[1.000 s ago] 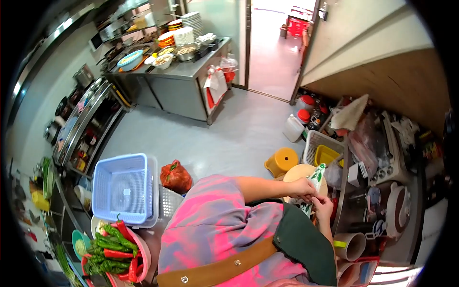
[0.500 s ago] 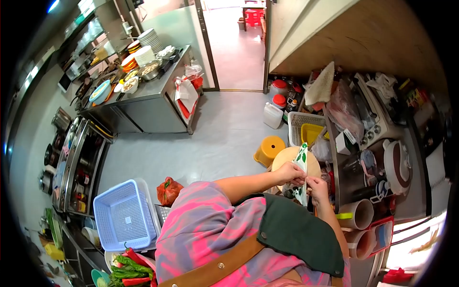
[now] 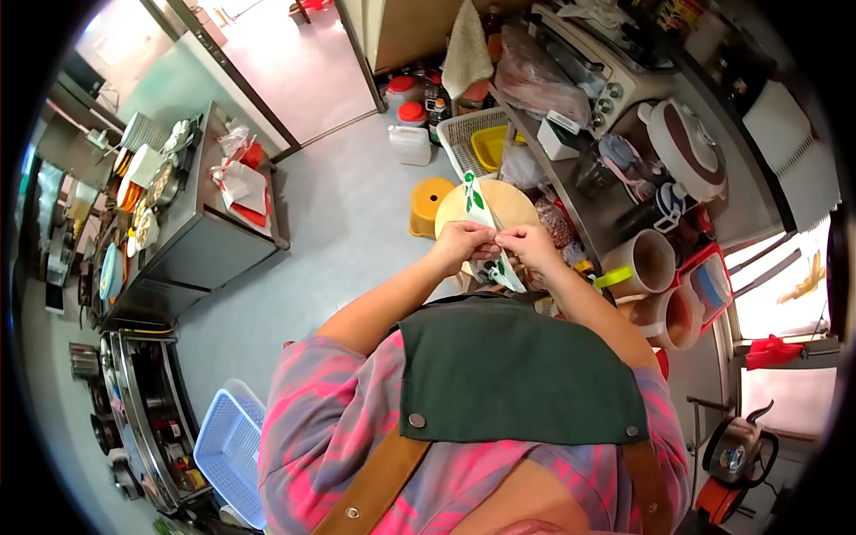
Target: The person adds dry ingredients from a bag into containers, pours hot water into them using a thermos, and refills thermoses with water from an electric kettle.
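My left hand (image 3: 467, 245) and my right hand (image 3: 532, 247) meet in front of my chest, fingertips pinched close together. Between them they grip a narrow white strip with green leaf print (image 3: 476, 203), which looks like a folded plastic bag. One end points away from me and the other slants down below my hands. Under the strip's far part is a round pale wooden board (image 3: 522, 209). My fingers hide the middle of the strip.
A yellow stool (image 3: 431, 203) stands left of the board. Right are a metal shelf with a toaster oven (image 3: 596, 76), a lidded pot (image 3: 685, 147) and plastic jugs (image 3: 644, 260). A steel counter (image 3: 207, 227) and blue basket (image 3: 230, 455) are left.
My view has turned to the right, so the room's contents sit further left. The strip remains pinched between both hands. The kettle at the lower right has come into view.
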`<state>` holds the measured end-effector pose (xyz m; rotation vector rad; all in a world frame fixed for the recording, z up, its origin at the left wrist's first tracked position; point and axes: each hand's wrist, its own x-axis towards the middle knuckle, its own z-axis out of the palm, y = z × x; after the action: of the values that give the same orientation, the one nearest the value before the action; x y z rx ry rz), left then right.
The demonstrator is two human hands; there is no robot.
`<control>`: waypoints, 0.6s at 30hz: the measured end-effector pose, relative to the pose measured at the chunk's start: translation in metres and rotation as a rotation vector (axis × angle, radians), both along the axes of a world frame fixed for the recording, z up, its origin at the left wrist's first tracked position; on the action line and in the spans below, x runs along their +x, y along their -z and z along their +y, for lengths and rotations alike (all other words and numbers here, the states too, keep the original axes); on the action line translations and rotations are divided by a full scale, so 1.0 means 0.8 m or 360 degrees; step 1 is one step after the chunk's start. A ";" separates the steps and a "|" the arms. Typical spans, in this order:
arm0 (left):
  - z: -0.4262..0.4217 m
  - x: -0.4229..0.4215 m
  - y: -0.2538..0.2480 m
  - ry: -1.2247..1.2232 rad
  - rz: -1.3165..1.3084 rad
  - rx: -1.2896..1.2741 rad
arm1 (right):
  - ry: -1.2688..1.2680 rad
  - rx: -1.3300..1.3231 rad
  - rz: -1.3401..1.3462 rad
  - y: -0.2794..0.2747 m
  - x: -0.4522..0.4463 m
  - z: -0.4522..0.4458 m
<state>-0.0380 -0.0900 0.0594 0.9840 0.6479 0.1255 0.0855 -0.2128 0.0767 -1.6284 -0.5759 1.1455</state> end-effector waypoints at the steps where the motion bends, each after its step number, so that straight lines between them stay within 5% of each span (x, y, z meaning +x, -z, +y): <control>1: -0.002 0.000 -0.003 -0.0029 0.0019 0.0011 | -0.0017 -0.0033 0.0032 -0.003 0.001 0.000; 5: 0.000 0.004 -0.016 -0.0002 0.0121 0.0152 | -0.0001 -0.0061 0.0226 0.004 0.004 0.002; 12: 0.003 0.009 -0.026 0.0080 0.0367 0.0309 | -0.0097 -0.0014 -0.0166 0.016 -0.003 0.009; 18: 0.008 0.009 -0.019 0.0018 0.0311 0.0177 | 0.0001 -0.0037 -0.0073 0.000 -0.005 0.011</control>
<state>-0.0305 -0.0839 0.0749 1.1157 0.8211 0.0559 0.0812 -0.2041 0.0766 -1.6785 -0.5937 1.1205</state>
